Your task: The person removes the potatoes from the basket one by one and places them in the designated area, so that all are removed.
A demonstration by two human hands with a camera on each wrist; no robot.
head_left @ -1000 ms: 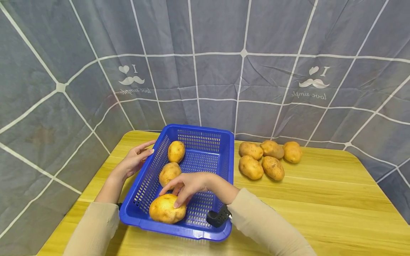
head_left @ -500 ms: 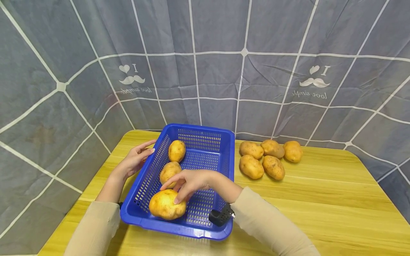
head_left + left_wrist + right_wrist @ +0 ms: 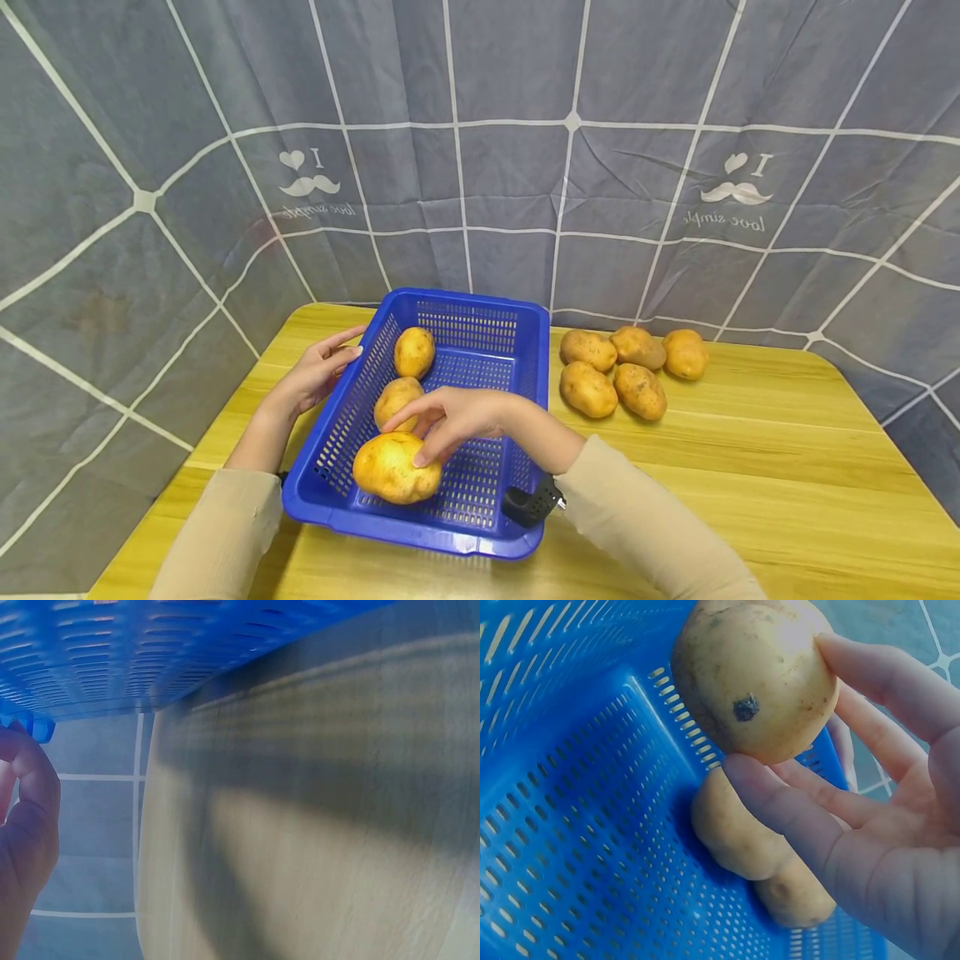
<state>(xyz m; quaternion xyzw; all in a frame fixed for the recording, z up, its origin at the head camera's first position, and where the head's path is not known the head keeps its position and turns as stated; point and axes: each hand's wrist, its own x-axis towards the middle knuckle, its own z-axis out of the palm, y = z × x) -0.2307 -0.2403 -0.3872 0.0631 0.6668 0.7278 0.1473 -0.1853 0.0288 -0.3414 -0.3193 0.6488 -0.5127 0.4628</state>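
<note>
One potato is being pinched by the right hand over the floor of the blue basket; two further potatoes are lying beyond it. The left hand is touching the basket's left side, grip not determinable. Five potatoes are resting on the tabletop to the right.

1. Beyond the right hand, leftward, two potatoes block passage.
2. Straight beyond it, the basket floor lies open.
3. To its right, the basket wall bars low movement.

2 forearms slant inward; right grip pinches, left grip curled.
</note>
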